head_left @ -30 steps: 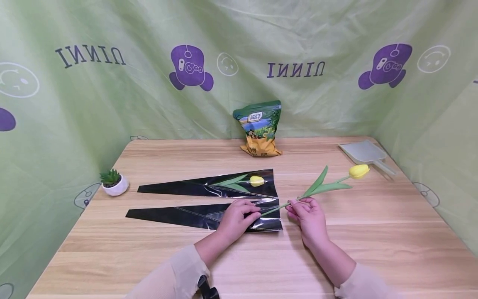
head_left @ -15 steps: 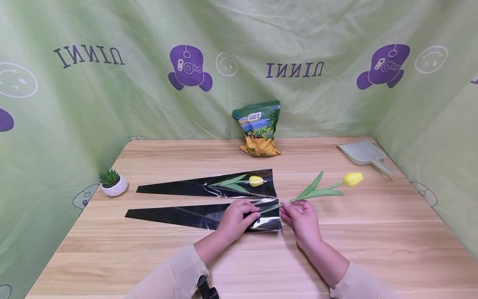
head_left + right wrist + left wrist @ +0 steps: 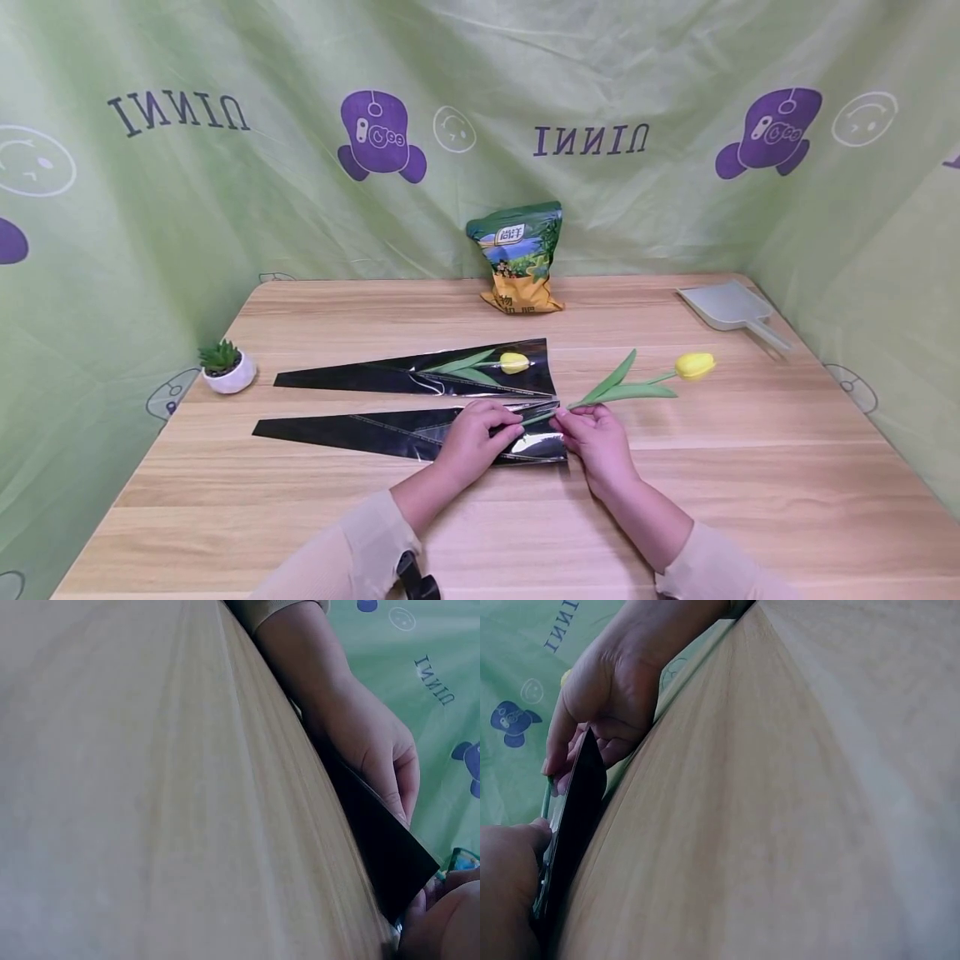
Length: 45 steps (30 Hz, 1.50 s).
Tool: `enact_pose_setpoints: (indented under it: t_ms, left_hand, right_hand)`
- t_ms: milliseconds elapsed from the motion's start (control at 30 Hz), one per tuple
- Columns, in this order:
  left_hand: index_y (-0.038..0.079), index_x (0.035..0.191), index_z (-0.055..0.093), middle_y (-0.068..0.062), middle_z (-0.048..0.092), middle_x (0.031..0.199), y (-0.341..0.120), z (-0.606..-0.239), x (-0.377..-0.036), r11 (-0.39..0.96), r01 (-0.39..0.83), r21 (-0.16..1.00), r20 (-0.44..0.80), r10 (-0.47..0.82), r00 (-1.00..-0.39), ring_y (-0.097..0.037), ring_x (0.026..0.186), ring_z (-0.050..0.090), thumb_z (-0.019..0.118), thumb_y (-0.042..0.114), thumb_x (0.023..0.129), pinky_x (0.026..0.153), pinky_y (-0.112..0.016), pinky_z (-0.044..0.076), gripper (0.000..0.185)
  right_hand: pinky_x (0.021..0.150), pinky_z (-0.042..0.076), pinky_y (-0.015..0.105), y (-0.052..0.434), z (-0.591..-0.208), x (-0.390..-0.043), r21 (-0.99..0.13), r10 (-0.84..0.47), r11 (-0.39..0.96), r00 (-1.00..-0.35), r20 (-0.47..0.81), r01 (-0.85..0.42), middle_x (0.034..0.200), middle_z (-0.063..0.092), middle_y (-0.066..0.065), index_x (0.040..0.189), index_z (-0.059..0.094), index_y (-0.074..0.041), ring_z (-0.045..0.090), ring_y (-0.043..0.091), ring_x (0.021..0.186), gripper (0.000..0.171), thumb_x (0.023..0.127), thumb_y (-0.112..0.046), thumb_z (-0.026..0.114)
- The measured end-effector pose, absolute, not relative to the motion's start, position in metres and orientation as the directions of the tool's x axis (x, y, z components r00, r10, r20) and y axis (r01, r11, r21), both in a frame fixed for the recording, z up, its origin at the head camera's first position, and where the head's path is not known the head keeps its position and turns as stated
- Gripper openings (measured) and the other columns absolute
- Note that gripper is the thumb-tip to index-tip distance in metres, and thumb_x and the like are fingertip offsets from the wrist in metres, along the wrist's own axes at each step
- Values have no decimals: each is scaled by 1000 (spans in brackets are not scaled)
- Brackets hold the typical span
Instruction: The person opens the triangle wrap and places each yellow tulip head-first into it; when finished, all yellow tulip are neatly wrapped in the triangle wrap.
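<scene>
Head view | one tulip (image 3: 514, 363) sleeved (far sleeve (image 3: 420, 379)) | left hand (image 3: 472, 437) pinches near sleeve (image 3: 405, 433) mouth | right hand (image 3: 596, 437) pinches second tulip (image 3: 637, 385), stem tip just entering

Light: even, bright, soft shadows.
Glare: on black sleeve (image 3: 420, 433).
Head view: sharp, edges bowed.
Wrist views: worktop (image 3: 780, 825) blurred, hazy.

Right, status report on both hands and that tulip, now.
Left hand holds the near black sleeve at its open end. Right hand pinches the tulip stem, its tip at the sleeve mouth. Bloom outside. Nothing in the way.
</scene>
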<state>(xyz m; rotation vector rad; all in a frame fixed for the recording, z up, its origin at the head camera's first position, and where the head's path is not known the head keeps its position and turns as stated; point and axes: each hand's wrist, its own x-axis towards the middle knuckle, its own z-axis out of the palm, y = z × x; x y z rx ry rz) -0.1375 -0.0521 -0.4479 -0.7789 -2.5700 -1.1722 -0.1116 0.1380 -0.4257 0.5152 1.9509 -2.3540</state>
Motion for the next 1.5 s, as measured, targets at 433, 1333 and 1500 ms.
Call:
enact_pose_setpoints:
  t_ms: [433, 1333, 1500]
  left_hand:
    - [13, 95, 78, -1, 73, 96, -51, -447, -138, 550, 556, 623, 413, 373, -831, -18, 95, 66, 73, 19, 87, 88, -33, 52, 11]
    - [10, 91, 75, -2, 73, 95, -48, -448, -136, 554, 554, 622, 410, 372, -833, -19, 98, 67, 68, 16, 91, 92, -34, 52, 9]
    - [10, 90, 75, -2, 73, 94, -49, -447, -136, 550, 557, 622, 410, 378, -830, -19, 97, 67, 68, 15, 90, 92, -34, 52, 9]
  right_hand:
    - [69, 56, 13, 138, -423, -113, -942, 145, -226, -948, -284, 248, 74, 70, -7, 112, 41, 6, 69, 0, 72, 27, 94, 0, 60]
    - [84, 58, 23, 184, -414, -110, -967, 299, -197, -929, -218, 163, 81, 72, -9, 109, 56, -6, 70, 3, 82, 15, 101, -17, 55]
    - [79, 58, 19, 197, -408, -111, -941, 352, -314, -906, -236, 123, 78, 70, -7, 106, 58, -10, 68, 2, 78, 12, 99, -20, 58]
